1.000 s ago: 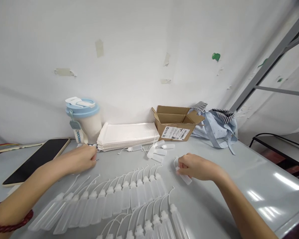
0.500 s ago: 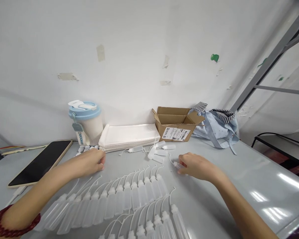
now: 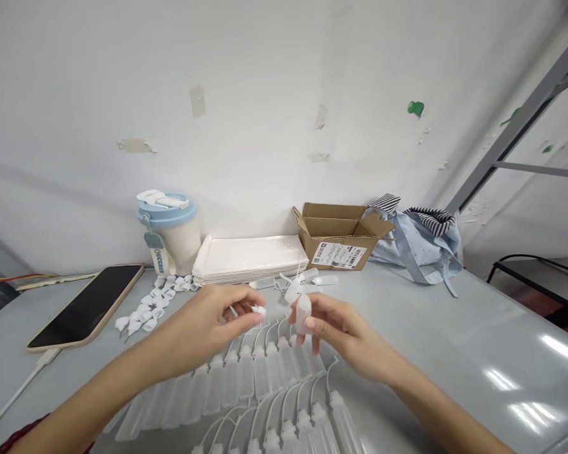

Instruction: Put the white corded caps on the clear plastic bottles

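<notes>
My right hand (image 3: 334,328) is raised over the table and grips a small clear plastic bottle (image 3: 303,313) upright between thumb and fingers. My left hand (image 3: 208,325) is lifted beside it and pinches a small white cap (image 3: 260,310) close to the bottle's top. Under both hands lie two rows of the same clear bottles (image 3: 246,378) with thin tethered caps, side by side on the grey table (image 3: 430,340). A pile of loose white caps (image 3: 149,307) lies to the left.
A phone (image 3: 88,305) on a cable lies at the left. A blue-lidded cup (image 3: 170,230), stacked white trays (image 3: 250,258), an open cardboard box (image 3: 338,236) and a blue cloth bag (image 3: 419,243) line the wall. Several loose bottles (image 3: 307,277) lie before the trays.
Both hands have left the table and come together at the centre. The right hand lifted a bottle; the left brought a white cap from the pile towards it.
</notes>
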`<state>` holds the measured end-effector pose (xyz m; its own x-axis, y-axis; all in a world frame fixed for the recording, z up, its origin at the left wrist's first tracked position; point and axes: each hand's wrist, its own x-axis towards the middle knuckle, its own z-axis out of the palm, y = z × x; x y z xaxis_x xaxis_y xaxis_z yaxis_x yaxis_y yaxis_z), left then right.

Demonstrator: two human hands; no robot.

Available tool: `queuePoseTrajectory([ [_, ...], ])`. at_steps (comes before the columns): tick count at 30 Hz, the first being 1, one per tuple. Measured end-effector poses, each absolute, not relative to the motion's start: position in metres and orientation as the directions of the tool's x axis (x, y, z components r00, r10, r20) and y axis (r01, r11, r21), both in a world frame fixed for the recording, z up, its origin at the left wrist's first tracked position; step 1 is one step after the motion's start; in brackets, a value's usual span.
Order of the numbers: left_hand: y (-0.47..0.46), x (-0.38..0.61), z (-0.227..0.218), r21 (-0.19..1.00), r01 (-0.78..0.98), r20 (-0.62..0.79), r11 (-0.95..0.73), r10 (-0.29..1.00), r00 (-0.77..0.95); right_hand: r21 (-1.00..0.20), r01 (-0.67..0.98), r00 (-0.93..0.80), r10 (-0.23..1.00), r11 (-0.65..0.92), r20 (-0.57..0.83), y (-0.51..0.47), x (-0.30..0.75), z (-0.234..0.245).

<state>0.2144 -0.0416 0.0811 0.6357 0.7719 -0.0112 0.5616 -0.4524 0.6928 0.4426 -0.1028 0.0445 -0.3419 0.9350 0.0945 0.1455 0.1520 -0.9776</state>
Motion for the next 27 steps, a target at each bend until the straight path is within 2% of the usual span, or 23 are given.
queuePoseTrajectory([
  [5,-0.063,0.227,0.089,0.907,0.330,-0.029,-0.261,0.744,0.668,-0.987,0.123,-0.430,0.902,0.104,0.041,-0.113,0.429,0.040],
  [8,-0.065,0.228,0.087,0.943,0.277,-0.046,-0.182,0.755,0.654,-0.977,0.169,-0.430,0.902,0.130,0.046,-0.116,0.427,0.040],
  [17,-0.068,0.228,0.083,0.864,0.407,-0.033,-0.296,0.773,0.633,-0.935,0.266,-0.371,0.920,0.235,0.126,-0.118,0.424,0.039],
  [22,-0.070,0.225,0.075,0.694,0.411,0.171,-0.591,0.690,0.704,-0.959,0.228,-0.365,0.928,0.169,0.077,-0.118,0.424,0.038],
  [27,-0.068,0.222,0.071,0.690,0.359,0.208,-0.629,0.647,0.733,-0.988,0.140,-0.387,0.922,0.061,0.003,-0.115,0.425,0.035],
])
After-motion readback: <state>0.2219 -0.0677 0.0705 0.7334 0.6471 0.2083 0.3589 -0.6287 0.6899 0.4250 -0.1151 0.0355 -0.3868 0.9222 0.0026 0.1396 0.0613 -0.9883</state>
